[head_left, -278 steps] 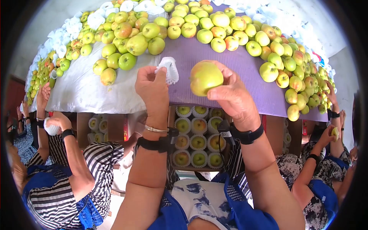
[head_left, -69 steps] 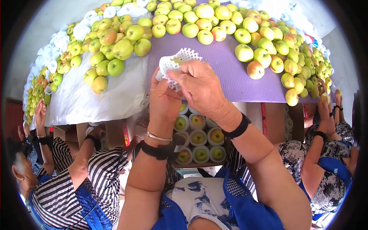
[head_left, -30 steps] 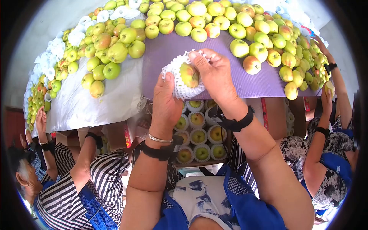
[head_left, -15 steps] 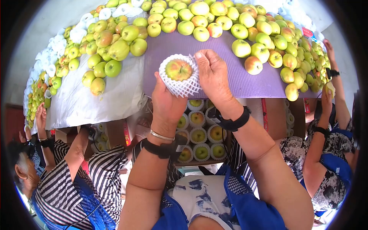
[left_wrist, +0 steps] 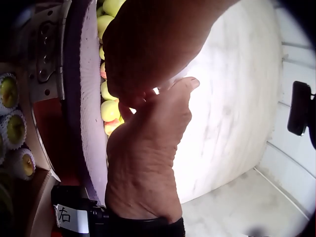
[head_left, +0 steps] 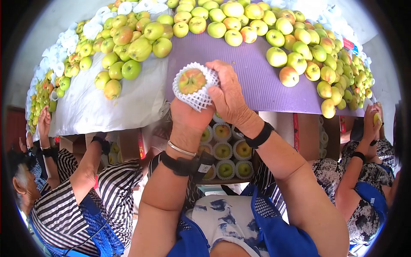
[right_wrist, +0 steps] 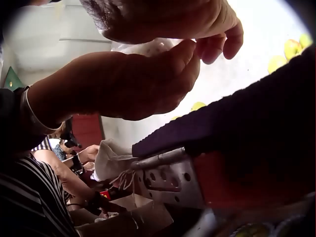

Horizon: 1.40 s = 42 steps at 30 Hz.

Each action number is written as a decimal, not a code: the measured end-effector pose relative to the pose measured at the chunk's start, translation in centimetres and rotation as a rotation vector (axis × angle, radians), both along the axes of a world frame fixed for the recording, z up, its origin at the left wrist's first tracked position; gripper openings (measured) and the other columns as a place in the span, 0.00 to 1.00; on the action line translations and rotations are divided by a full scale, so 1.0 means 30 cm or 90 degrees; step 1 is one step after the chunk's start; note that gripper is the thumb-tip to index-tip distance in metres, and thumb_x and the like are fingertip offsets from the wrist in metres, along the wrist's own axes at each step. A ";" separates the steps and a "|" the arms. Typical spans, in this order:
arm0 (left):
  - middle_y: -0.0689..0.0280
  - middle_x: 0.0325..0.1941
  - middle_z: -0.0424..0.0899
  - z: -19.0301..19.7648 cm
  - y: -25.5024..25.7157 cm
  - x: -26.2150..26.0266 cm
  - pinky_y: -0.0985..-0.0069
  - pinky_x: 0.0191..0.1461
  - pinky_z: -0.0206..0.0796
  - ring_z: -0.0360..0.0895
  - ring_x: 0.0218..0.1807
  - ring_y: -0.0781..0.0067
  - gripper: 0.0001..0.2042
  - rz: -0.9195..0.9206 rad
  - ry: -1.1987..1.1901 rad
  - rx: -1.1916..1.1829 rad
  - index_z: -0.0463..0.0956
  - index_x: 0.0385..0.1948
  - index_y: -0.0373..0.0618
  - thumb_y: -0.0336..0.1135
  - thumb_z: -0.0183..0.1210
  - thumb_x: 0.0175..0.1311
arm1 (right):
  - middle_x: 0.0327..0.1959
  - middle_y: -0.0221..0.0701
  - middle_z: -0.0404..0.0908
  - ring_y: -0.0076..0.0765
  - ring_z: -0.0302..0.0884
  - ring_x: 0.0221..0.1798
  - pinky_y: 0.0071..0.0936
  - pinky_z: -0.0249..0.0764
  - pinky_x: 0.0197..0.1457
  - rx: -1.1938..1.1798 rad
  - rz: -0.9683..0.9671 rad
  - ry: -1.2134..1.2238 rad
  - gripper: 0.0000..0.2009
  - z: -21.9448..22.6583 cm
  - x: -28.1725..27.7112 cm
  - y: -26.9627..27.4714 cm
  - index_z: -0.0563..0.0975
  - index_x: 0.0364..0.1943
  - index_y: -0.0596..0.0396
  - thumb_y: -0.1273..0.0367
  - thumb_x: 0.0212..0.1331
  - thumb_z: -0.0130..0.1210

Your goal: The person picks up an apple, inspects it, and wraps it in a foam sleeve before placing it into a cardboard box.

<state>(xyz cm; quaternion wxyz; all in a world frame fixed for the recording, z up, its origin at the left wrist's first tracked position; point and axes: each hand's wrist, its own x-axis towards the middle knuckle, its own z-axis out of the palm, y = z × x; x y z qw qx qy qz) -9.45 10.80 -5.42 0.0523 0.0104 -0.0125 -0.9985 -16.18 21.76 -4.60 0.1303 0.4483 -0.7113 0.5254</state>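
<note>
A yellow-green apple with red streaks sits in a white foam net, its top uncovered. My left hand holds it from below; the fingers behind it are hidden. At the net's right side is my right hand, thumb and fingers bent round that edge. In the left wrist view, my right hand lies below my dark left hand, and the apple is mostly hidden. The right wrist view shows my left hand under my right hand, with some net between them.
Loose apples are heaped along the far side of the purple-covered table, with white nets behind. Below its near edge, a box holds netted apples. People work on both sides, a striped sleeve at the left.
The foam net, empty in my left hand at first, now surrounds the apple that my right hand held. Since half a second ago, the apple has shifted slightly left and my right fingers have closed round its side.
</note>
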 end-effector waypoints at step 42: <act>0.58 0.53 0.72 0.053 0.017 0.012 0.63 0.58 0.64 0.70 0.55 0.63 0.24 0.003 -0.160 -0.456 0.62 0.55 0.42 0.50 0.27 0.71 | 0.54 0.37 0.69 0.42 0.64 0.60 0.32 0.61 0.63 0.211 0.237 0.017 0.35 0.114 -0.039 0.047 0.67 0.56 0.49 0.77 0.33 0.63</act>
